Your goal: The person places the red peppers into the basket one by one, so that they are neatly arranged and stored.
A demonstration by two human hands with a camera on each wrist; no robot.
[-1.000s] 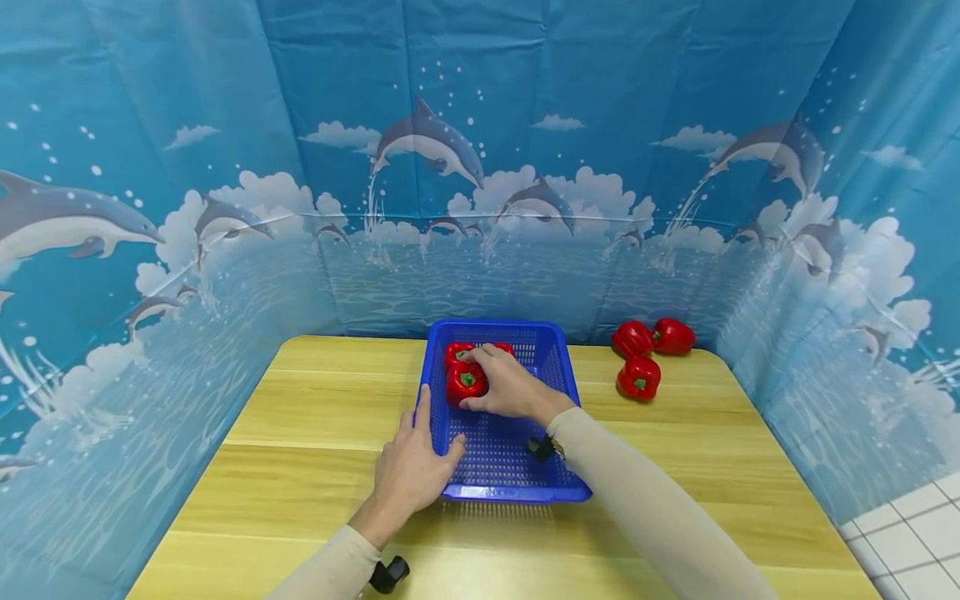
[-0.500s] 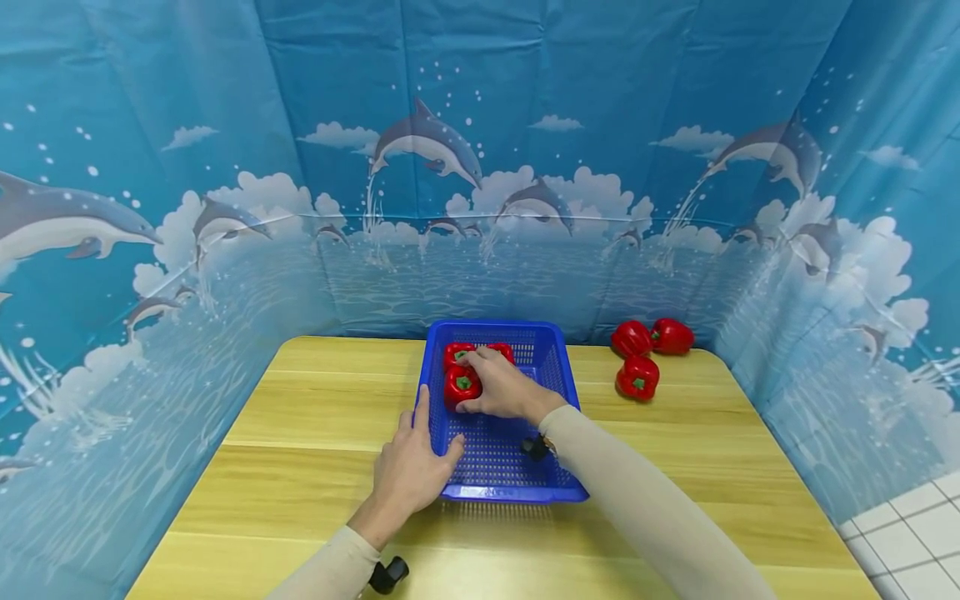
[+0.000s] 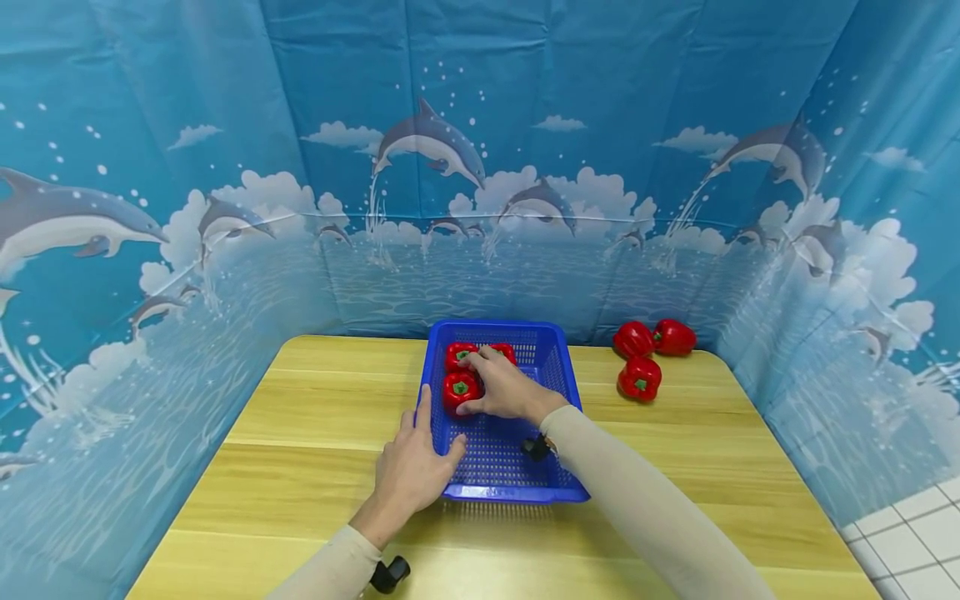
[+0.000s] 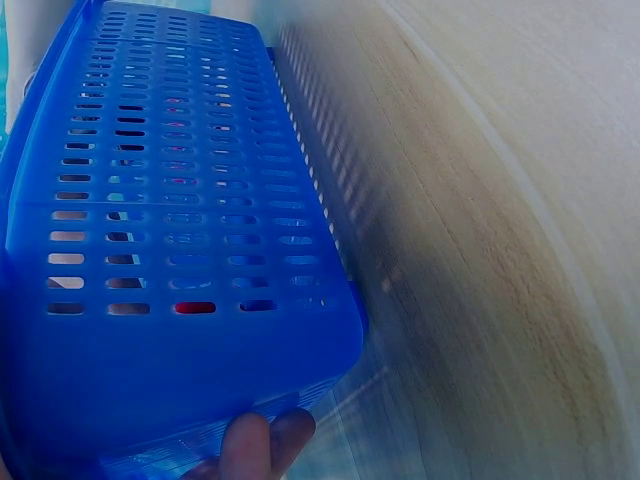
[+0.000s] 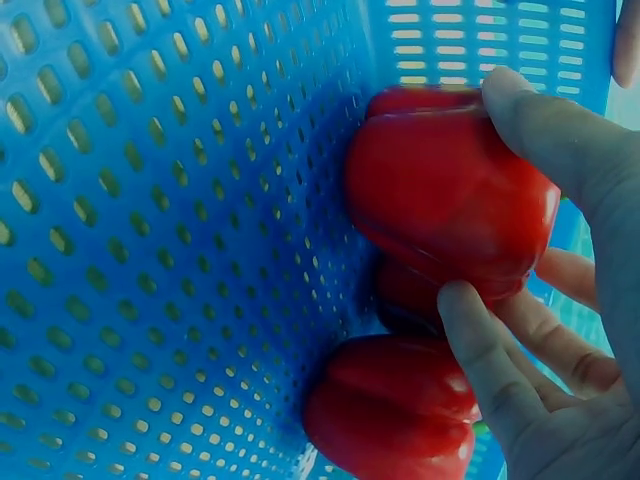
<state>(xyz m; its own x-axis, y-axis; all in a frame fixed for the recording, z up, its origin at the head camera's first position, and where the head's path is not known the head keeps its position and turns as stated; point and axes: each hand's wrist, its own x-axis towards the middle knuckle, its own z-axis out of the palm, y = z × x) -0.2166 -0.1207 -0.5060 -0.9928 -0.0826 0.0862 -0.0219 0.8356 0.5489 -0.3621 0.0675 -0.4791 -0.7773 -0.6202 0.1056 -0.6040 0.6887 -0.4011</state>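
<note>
In the head view, a blue perforated plastic basket [image 3: 517, 494] sits on the table. My left hand [image 3: 411, 468] holds its left rim, thumb on the inner side; fingertips [image 4: 247, 447] show against the basket wall in the left wrist view. Inside the basket, my right hand [image 3: 508, 385] grips a red bell pepper [image 3: 461, 393] between thumb and fingers. The right wrist view shows this bell pepper [image 5: 450, 190] low by the basket's mesh. Two more red bell peppers lie behind it at the basket's far end, one far left [image 3: 457, 353], one partly covered by my hand [image 3: 506, 351].
Three red bell peppers lie in a cluster on the wooden table [image 3: 315, 400], right of the basket: a back left one [image 3: 633, 339], a back right one [image 3: 675, 337] and a front one [image 3: 640, 379]. A dolphin-print curtain [image 3: 450, 267] closes off the back and sides.
The held bell pepper has come slightly toward me and to the left, settling lower in the basket. My right hand has shifted a little left with it. The left hand stays in place.
</note>
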